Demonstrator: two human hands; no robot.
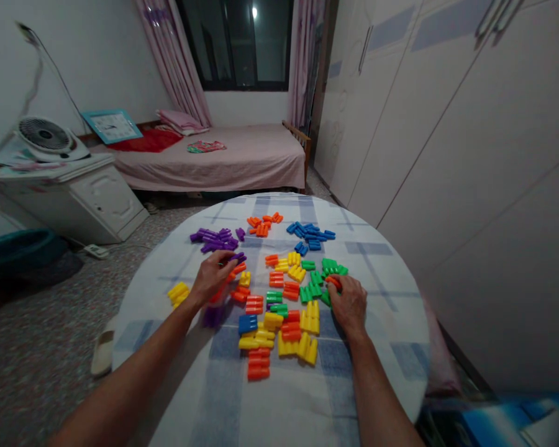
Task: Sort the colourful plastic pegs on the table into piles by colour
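A round table [279, 397] with a checked cloth carries many coloured plastic blocks. My left hand [213, 275] is closed over a purple block [237, 257] at the left side of the mixed heap [279, 310], just below a purple pile [214, 239]. My right hand [349, 302] rests at the heap's right edge with its fingers curled on an orange block [333, 281], beside a green group [323, 276]. An orange pile [262, 225] and a blue pile [311, 234] lie farther back. A few yellow blocks [178, 292] sit apart at the left.
White wardrobe doors [447, 136] run along the right. A bed [223, 158] stands under the dark window at the back. A white cabinet [74, 198] with a fan [46, 138] is at the left. A slipper [102, 354] lies on the floor by the table.
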